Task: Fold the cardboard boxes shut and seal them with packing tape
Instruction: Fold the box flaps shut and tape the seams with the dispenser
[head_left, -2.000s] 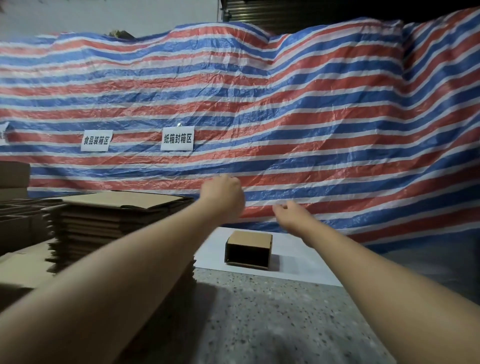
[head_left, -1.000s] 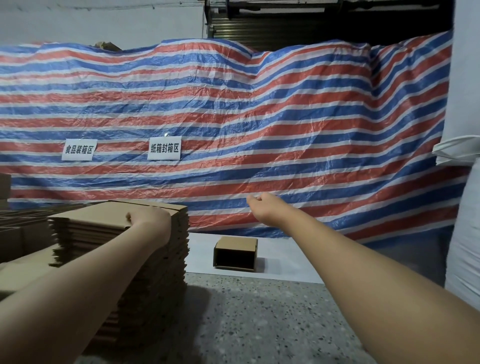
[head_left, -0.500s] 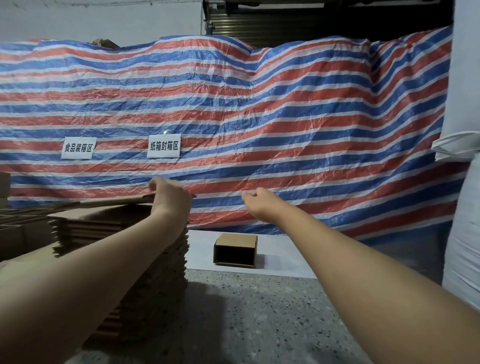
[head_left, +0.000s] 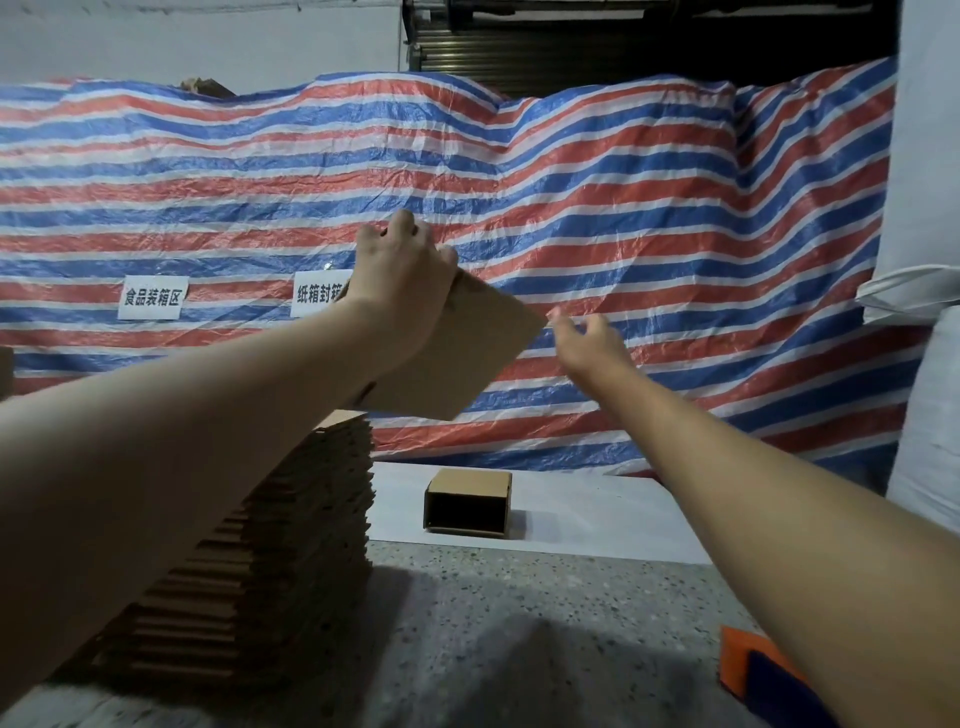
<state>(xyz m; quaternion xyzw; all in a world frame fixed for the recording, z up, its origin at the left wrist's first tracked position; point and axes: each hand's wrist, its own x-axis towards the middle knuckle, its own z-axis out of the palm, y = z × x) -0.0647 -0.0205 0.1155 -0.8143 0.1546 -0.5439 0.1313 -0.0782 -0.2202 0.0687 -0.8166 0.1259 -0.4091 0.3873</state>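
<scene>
My left hand grips a flat, unfolded cardboard box by its upper edge and holds it tilted in the air above the stack of flat boxes. My right hand is stretched out with fingers spread, just right of the lifted box's corner and not touching it. One small assembled box lies on its side on a white sheet, its open end facing me. An orange and blue tool, perhaps a tape dispenser, peeks out under my right forearm.
A red, white and blue striped tarp hangs across the back with two white paper signs. White sacks stand at the right edge. The speckled floor stretches in front of the stack.
My left hand has lifted the top flat box off the stack and raised it up and to the right. My right hand rose toward it and opened its fingers.
</scene>
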